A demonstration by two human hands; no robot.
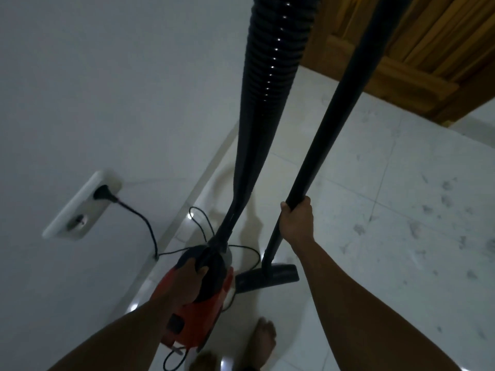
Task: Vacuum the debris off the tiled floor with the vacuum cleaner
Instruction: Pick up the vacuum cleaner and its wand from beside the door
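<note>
Right hand (296, 223) grips wand (329, 121), vacuum (203, 311) seemingly carried

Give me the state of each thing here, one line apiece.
Plug: seated in the wall socket.
Cord: looped loose on the tiles.
Vacuum body: left hand grips its top.
Wand: tilted, right hand grips it.
Floor head: flat on the tiles, beside the vacuum body.
Debris: scattered on the tiles, not yet vacuumed.
</note>
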